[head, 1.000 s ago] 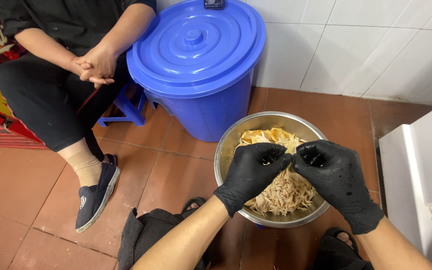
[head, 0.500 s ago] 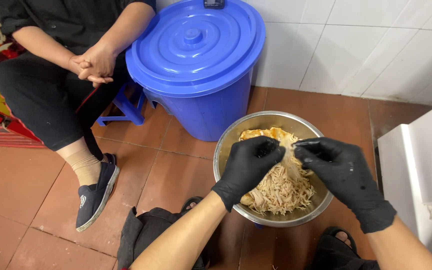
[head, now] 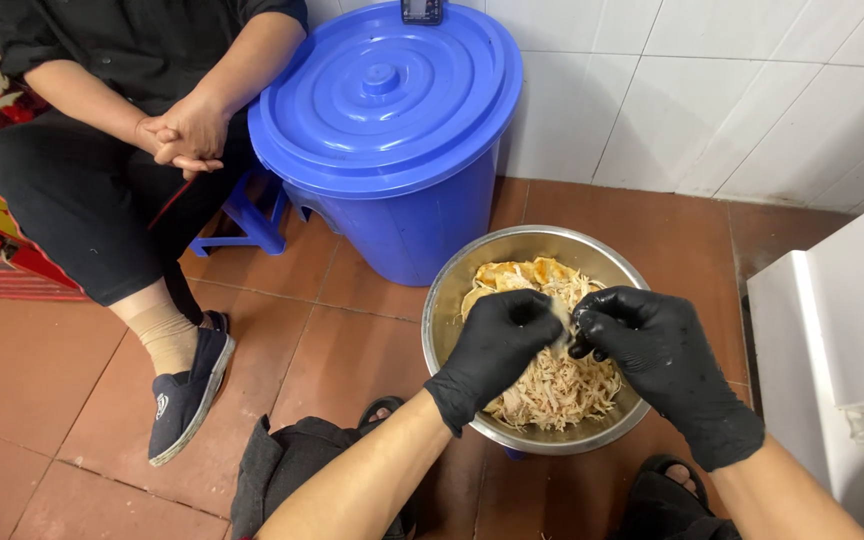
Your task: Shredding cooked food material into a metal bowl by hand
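gloved hands (head: 512, 350) hide bowl's (head: 452, 290) middle

Black-gloved left hand (head: 497, 345) and black-gloved right hand (head: 652, 345), apart half a second ago, have closed together again, pinching one pale meat piece (head: 559, 315) over the round steel bowl (head: 452, 290).

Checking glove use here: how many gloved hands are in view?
2: the left hand and right hand, both black-gloved, meet over the steel bowl. The seated person's clasped hands are bare.

Beyond my hands I see a red tile floor (head: 42, 380), a white tiled wall (head: 732, 90) ahead and a blue lidded bin (head: 387, 130) against it.
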